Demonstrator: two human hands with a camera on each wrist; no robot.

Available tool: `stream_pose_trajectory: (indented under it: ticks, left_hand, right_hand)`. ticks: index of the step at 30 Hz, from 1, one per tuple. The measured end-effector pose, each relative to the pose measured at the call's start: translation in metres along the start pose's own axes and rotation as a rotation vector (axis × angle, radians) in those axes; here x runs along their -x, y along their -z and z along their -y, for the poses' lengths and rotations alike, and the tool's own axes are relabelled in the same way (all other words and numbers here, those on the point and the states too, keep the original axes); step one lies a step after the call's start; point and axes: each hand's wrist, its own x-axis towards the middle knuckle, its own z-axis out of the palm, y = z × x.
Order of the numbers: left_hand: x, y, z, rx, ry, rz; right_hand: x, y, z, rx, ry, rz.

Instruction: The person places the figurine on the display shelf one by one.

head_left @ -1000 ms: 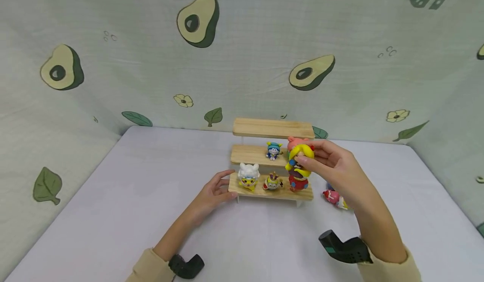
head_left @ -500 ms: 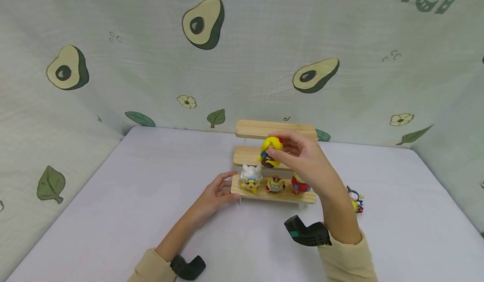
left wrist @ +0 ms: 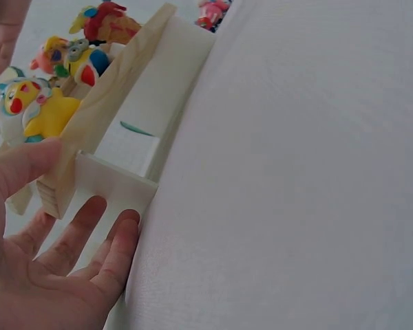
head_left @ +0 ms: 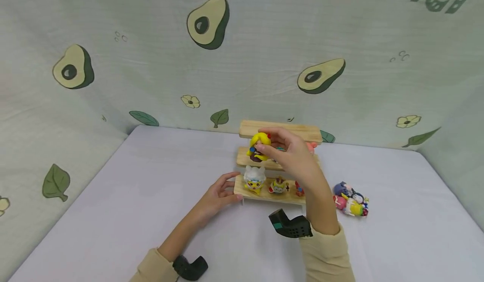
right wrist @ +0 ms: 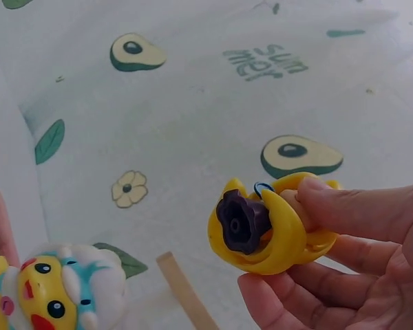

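My right hand [head_left: 293,151] pinches a yellow-haired doll figurine [head_left: 259,147] between thumb and fingers, above the left part of the middle tier. In the right wrist view, the figurine's dark, ruffled underside [right wrist: 241,223] shows. My left hand [head_left: 215,196] holds the left end of the wooden three-tier display stand [head_left: 247,193], thumb at the front of the lowest board and fingers along its side. On that board stand a white-hatted yellow figurine [head_left: 254,180], a crowned figurine [head_left: 277,185] and a red figurine [head_left: 299,188], partly hidden by my right arm.
Several small figurines [head_left: 351,200] lie in a pile on the white tabletop [head_left: 397,231], right of the stand. A pink figurine [head_left: 311,146] and a mostly hidden blue one are on the middle tier. An avocado-print cloth [head_left: 264,63] hangs behind.
My right hand has carried the yellow-haired figurine leftward, from the stand's right end to above its left side. The pile at right has come into fuller view. My left hand stays at the stand.
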Motion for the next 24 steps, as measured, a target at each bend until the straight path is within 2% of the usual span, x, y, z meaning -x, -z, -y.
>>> stream_pose_trajectory:
  ticks: [15, 24]
  left_hand:
    - [0.0, -0.001, -0.001, -0.009, 0.018, -0.01]
    - [-0.001, -0.001, -0.001, -0.021, 0.02, -0.002]
  right_hand:
    - [-0.015, -0.022, -0.019, 0.072, 0.061, -0.102]
    - [-0.017, -0.031, -0.022, 0.132, 0.055, -0.073]
